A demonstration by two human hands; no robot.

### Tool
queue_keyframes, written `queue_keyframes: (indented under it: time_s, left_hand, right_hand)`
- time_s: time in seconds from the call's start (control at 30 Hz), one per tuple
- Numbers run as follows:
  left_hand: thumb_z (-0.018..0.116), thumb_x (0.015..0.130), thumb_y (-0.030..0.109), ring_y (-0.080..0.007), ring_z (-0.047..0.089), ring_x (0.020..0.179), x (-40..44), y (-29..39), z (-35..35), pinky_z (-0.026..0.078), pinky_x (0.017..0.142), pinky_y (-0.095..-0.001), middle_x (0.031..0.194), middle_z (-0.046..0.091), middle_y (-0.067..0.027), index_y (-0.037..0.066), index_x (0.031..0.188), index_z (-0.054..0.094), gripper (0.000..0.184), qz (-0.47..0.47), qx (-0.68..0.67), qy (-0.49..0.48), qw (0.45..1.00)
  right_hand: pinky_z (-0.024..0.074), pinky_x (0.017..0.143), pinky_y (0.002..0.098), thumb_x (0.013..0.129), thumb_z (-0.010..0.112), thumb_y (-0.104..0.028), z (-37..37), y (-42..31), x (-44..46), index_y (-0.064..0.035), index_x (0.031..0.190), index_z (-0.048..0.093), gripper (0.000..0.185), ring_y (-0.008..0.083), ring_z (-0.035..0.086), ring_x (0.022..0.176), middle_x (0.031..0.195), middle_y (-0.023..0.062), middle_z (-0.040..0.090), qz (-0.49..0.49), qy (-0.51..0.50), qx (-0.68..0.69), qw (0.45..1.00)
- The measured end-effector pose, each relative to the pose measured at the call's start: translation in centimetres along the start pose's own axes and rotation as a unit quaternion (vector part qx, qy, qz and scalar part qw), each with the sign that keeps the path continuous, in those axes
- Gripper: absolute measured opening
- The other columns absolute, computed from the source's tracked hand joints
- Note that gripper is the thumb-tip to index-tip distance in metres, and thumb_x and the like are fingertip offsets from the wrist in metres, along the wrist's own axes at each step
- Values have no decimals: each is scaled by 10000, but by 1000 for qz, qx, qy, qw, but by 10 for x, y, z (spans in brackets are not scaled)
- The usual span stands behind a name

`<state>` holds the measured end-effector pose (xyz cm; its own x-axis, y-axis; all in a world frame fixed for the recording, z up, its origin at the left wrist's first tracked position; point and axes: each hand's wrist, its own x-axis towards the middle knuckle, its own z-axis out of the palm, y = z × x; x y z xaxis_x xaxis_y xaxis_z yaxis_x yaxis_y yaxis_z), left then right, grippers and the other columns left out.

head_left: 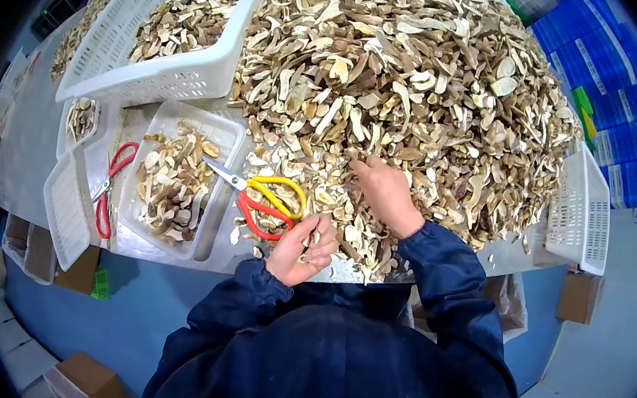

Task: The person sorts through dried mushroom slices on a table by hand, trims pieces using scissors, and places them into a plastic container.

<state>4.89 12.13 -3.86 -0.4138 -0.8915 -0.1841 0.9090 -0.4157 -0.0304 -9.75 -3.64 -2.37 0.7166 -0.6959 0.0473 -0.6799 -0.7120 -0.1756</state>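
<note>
A large heap of dried mushroom slices [420, 94] covers the table in front of me. My right hand [385, 196] reaches into its near edge, fingertips pinched together among the slices; whatever lies between them is hidden. Close to the table's front edge, my left hand [303, 250] is curled around a few mushroom slices, only partly visible between the fingers. Scissors with red and yellow handles [278, 182] lie just beyond the left hand, their blades over the rim of a clear plastic tub [222, 124]. Mushroom pieces [170, 185] partly fill that tub.
A white slotted basket [153, 79] with more slices stands at the back left. Red-handled scissors [107, 186] and a small white basket [67, 209] are left of the tub. Another white basket [580, 209] sits at the right edge, with blue crates [612, 97] behind.
</note>
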Motion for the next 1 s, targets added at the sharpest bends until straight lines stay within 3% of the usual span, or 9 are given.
queue_keyframes:
  time_s: [0.17,0.27,0.5,0.57,0.63,0.67,0.8,0.93,1.0]
  left_hand:
    - [370,1023,305,-104,368,616,2,4,-2,347,545,-219,704,337,-1,107,816,400,288,20,-17,32,999]
    - [388,1016,280,-141,492,791,3,5,-9,461,703,-275,861,477,-29,85,856,451,260,36,-18,33,999]
    - [404,1008,231,-222,559,1128,3,5,14,482,960,-384,1220,576,-105,44,1192,535,293,79,-33,109,990]
    - [411,1006,209,-204,586,1044,2,5,16,484,952,-396,1120,603,-88,30,1211,517,292,79,-57,126,987]
    - [401,1007,212,-196,585,1016,2,3,-5,465,981,-392,1098,598,-90,19,1275,486,341,83,-71,86,990]
    - [402,1008,219,-189,591,937,2,2,-9,479,947,-384,971,589,-61,17,1240,503,324,82,-82,83,990]
    - [415,1002,218,-168,589,864,-4,2,-15,495,876,-350,906,581,-32,8,1238,503,328,63,-124,-6,990]
    - [419,1000,220,-199,604,968,-7,5,-6,481,923,-386,1078,613,-78,22,1285,479,352,65,-102,73,990]
    - [414,998,221,-209,606,1022,-5,7,10,473,950,-400,1127,620,-90,21,1314,466,377,75,-78,130,986]
  right_hand:
    - [464,614,376,837,617,-104,-7,6,-2,-63,934,655,112,277,594,687,780,98,557,28,23,145,989]
    - [431,601,351,858,618,-122,-11,12,-5,-23,917,668,126,245,563,641,783,101,585,72,27,289,954]
    - [412,557,210,923,580,-168,-55,-15,-9,-10,945,690,195,39,518,629,728,-2,614,168,-188,520,816]
    - [467,570,296,877,606,-159,-36,-21,2,-35,938,690,162,160,592,632,771,68,644,65,-51,336,938]
    - [494,585,367,854,606,-154,-7,-17,13,-41,927,673,150,262,621,637,820,121,640,-56,77,157,983]
    - [496,605,414,828,607,-137,-2,-21,15,-59,920,659,131,324,625,687,829,126,615,-18,39,118,992]
    - [496,629,379,807,645,-140,8,-26,23,-68,961,660,170,305,620,730,823,115,626,3,-18,31,999]
    - [466,586,266,813,658,-118,-19,-23,19,-48,942,658,146,161,607,633,760,81,645,41,-23,254,966]
    - [463,586,258,818,650,-110,-46,-34,8,-30,914,659,125,137,604,620,767,78,653,71,-147,465,870]
